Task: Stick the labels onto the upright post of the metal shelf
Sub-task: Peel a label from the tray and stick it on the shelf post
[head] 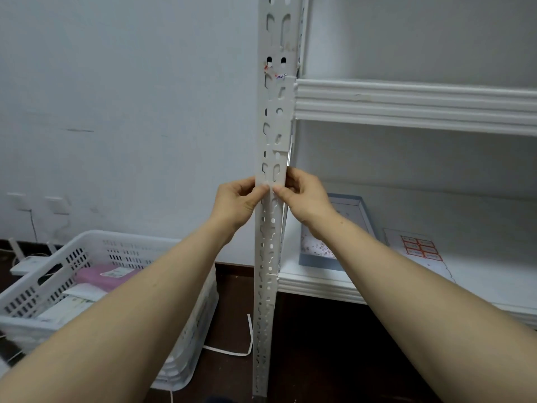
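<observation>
**Entry: label pressing, upright post**

- Left hand [235,203] and right hand [305,199]: both on the post [269,242] of the shelf [406,103]. The fingers curl round the post's two edges, and the thumbs lie almost tip to tip on its front face, clamping the metal between them.
- Label: presumably under the thumbs. It is white on white, so its edges cannot be made out.
- Sheet of labels [420,248]: red-bordered, lying on the shelf below and well right of the right fingers, beyond a grey box [319,261].
- Basket [72,257]: on the floor, down and left of the left fingers.
- Handling, as judged: rub outward from where the thumbs meet — centre first, then the edges. Keep the fingers behind as counter-pressure. Press on solid metal, since paper over a slot has no backing.
</observation>
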{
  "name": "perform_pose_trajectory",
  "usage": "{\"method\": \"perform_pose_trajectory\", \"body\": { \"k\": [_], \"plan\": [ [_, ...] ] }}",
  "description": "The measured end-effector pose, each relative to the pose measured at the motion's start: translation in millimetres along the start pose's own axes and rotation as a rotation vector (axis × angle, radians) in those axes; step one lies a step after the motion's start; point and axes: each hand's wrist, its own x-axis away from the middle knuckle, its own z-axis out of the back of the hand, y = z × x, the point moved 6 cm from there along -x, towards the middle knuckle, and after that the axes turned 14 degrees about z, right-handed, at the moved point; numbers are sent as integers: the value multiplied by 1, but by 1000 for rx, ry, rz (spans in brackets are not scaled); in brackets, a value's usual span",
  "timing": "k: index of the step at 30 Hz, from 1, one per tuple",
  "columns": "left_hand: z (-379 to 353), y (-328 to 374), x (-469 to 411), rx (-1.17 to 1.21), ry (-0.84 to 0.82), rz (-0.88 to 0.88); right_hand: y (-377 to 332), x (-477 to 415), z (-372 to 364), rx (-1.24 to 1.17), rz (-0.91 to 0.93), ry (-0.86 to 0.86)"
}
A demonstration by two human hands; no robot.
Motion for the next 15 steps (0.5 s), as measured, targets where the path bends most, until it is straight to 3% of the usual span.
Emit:
{"method": "perform_pose_trajectory", "body": {
  "k": [7, 15],
  "plan": [
    [2, 6, -2, -43, -77, -24, 2, 0, 0, 19, 5, -6],
    [3, 7, -5, -69, -55, -9, 1, 1, 1, 44, 3, -6]
  ]
}}
